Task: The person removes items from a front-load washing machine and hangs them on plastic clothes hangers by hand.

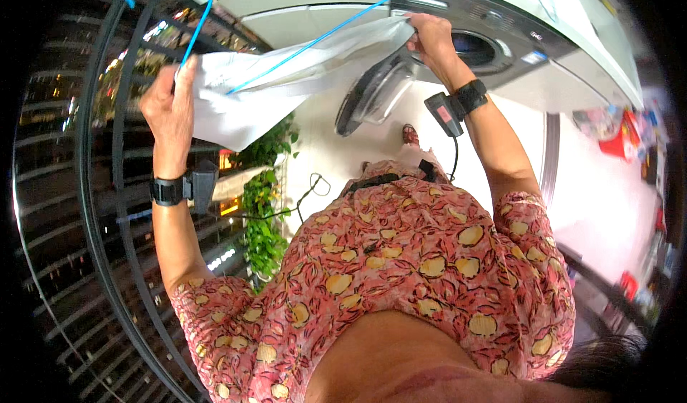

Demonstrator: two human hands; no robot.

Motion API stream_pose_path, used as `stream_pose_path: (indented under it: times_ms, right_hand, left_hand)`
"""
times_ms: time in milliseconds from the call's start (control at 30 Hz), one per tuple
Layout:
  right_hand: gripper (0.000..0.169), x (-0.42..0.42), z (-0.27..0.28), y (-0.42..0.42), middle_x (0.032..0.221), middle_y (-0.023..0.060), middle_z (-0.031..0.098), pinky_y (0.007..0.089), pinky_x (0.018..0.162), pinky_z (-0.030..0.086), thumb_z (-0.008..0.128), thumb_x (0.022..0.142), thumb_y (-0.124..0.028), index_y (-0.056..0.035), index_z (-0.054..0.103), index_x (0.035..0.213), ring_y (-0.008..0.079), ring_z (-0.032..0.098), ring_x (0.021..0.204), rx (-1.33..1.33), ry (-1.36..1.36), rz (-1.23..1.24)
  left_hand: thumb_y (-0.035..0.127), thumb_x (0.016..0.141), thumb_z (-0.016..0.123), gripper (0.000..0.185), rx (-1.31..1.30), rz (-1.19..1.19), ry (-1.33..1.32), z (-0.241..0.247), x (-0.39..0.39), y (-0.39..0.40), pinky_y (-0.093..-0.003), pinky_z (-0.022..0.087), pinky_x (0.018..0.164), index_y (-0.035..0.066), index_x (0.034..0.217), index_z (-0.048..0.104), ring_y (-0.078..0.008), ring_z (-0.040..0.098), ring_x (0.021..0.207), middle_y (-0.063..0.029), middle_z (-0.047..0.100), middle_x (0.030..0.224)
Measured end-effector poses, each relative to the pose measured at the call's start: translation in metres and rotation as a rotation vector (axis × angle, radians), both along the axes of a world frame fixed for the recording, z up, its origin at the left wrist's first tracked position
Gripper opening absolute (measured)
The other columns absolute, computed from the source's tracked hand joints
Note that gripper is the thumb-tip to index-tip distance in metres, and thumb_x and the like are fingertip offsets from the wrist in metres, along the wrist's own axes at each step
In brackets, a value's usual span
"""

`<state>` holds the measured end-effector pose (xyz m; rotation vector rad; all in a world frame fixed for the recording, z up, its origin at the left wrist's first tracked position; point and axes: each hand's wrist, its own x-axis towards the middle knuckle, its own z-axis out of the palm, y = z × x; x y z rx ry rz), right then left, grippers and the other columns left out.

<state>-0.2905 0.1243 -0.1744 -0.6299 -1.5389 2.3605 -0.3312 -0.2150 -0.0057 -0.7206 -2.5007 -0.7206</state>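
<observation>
A white cloth [236, 107] is stretched between my two raised hands. My left hand [170, 94] grips its left end, close to a blue wire hanger [197, 32] whose lower wire runs in front of the fabric. My right hand [432, 38] pinches the other end in front of the washing machine [483, 19]. Whether the left fingers also hold the hanger wire, I cannot tell. Below the cloth, the machine's round door [375, 91] hangs open, its drum opening partly behind my right wrist.
A dark metal railing [121, 134] curves along the left, with lit buildings beyond. Green leafy plants [263, 231] stand at its inner side. A floor track [550, 156] crosses at the right, and red and coloured items [622, 140] lie farther right.
</observation>
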Motion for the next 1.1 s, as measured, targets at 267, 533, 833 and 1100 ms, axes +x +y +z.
stream_pose_path:
  times_ms: [267,533,833,1100]
  right_hand:
    - [0.013,0.024,0.021,0.039,0.058,0.0078,0.052,0.0223,0.033,0.035,0.054,0.076,-0.003,0.0061,0.056,0.068,0.0118,0.042,0.039,0.236,0.115,-0.178]
    - [0.016,0.042,0.009,0.039,0.060,0.0084,0.058,0.0239,0.043,0.042,0.053,0.072,-0.010,0.0035,0.061,0.073,0.0112,0.054,0.053,0.609,-0.101,-0.318]
    - [0.031,0.112,0.032,-0.014,0.062,0.0037,0.058,0.0196,0.049,0.044,0.054,0.078,-0.013,0.0084,0.053,0.101,0.0071,0.052,0.052,0.924,0.064,-0.185]
    - [0.029,0.185,0.067,0.010,0.068,0.0072,0.060,0.0203,0.050,0.045,0.050,0.080,-0.010,0.0085,0.052,0.103,0.0089,0.054,0.055,0.666,0.175,-0.584]
  left_hand:
    - [0.014,0.082,0.057,0.016,0.019,-0.230,0.064,-0.036,-0.008,0.018,-0.0252,0.039,0.050,0.000,0.076,0.061,-0.0090,0.044,0.053,-0.0035,0.055,0.062]
    - [0.010,0.074,0.064,0.018,-0.229,-0.265,0.449,-0.068,0.001,0.017,-0.0335,0.038,0.042,0.001,0.066,0.051,-0.0250,0.047,0.048,-0.0099,0.046,0.054]
    - [0.007,0.074,0.063,0.017,0.037,-0.371,0.270,-0.109,0.003,0.059,-0.0331,0.037,0.044,0.000,0.064,0.052,-0.0260,0.044,0.047,-0.0102,0.044,0.052]
    - [0.016,0.078,0.062,0.018,0.506,-0.376,-0.004,-0.117,-0.034,0.087,-0.0228,0.034,0.047,-0.002,0.076,0.061,-0.0076,0.038,0.051,-0.0003,0.050,0.057]
